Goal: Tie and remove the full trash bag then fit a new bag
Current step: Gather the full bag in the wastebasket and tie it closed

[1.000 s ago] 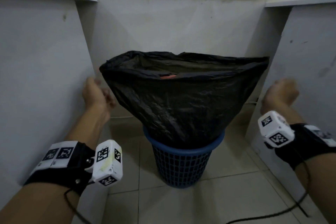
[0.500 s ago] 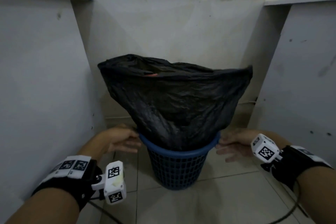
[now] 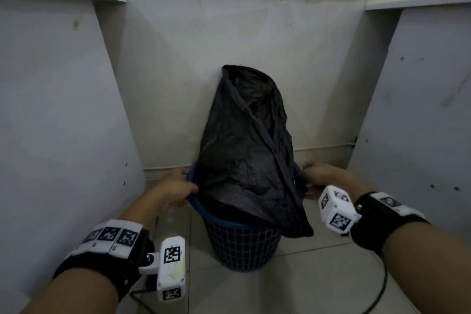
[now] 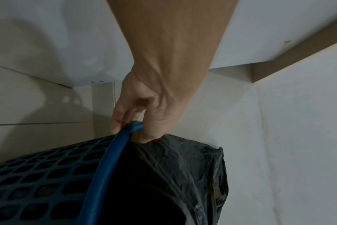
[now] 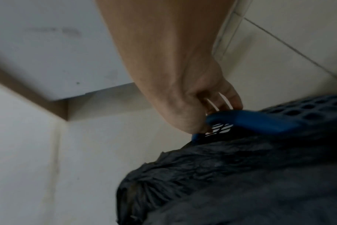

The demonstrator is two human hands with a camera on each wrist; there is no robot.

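Observation:
A black trash bag (image 3: 244, 150) stands crumpled out of a blue mesh bin (image 3: 242, 242) on the floor, its top leaning against the back wall and one corner hanging over the bin's front right rim. My left hand (image 3: 175, 186) grips the bin's left rim (image 4: 113, 152), thumb inside against the bag (image 4: 183, 175) and fingers outside. On the opposite side my right hand (image 3: 318, 176) holds the right rim (image 5: 260, 120), its fingers (image 5: 227, 100) curled over the blue edge above the bag (image 5: 231, 182).
The bin sits in a narrow recess between two white panels, one on the left (image 3: 56, 109) and one on the right (image 3: 420, 109), with a pale wall (image 3: 229, 33) behind. A dark cable (image 3: 379, 293) lies on the tiled floor at the lower right.
Both hands dropped from the bag's stretched-open mouth to the bin's rim and took hold of it. The released bag collapsed into a narrow upright crumple.

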